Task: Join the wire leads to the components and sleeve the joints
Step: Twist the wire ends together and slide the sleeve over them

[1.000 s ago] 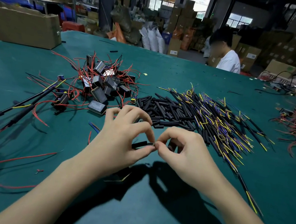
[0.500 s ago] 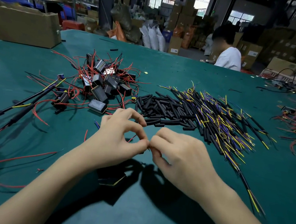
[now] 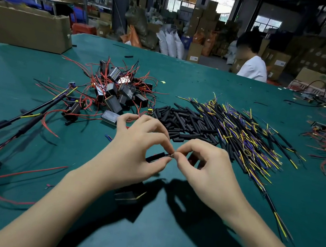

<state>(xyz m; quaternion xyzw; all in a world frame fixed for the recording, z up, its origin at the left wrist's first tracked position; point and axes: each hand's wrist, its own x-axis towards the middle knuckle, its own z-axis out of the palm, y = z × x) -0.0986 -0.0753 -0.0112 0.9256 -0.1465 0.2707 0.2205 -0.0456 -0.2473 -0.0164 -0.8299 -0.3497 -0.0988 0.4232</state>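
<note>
Here we work on a very small joint [image 3: 171, 155], held in the air just above the green surface [image 3: 163, 237], between our two hands. The wire leads are thin and soft, so we judge they bend easily and the bare ends can break or slip apart if we pull. The black sleeve [image 3: 155, 157] looks light and a little stiff; it is best taken near its end, close to the joint, and the lead just beside its bare tip.

Our left hand [image 3: 133, 152] pinches the sleeve end between thumb and forefinger, the other fingers curled above it. Our right hand [image 3: 207, 170] pinches the lead end at the same point, thumb and forefinger pressed together, so the fingertips of both hands almost touch. What exactly lies between the fingertips is too small to tell.

A dark component [image 3: 127, 196] lies on the surface under the left wrist. Further away are the pile of components with red leads [image 3: 118, 90], the loose sleeves [image 3: 185, 122] and the bundle of yellow and purple wires [image 3: 245, 138].
</note>
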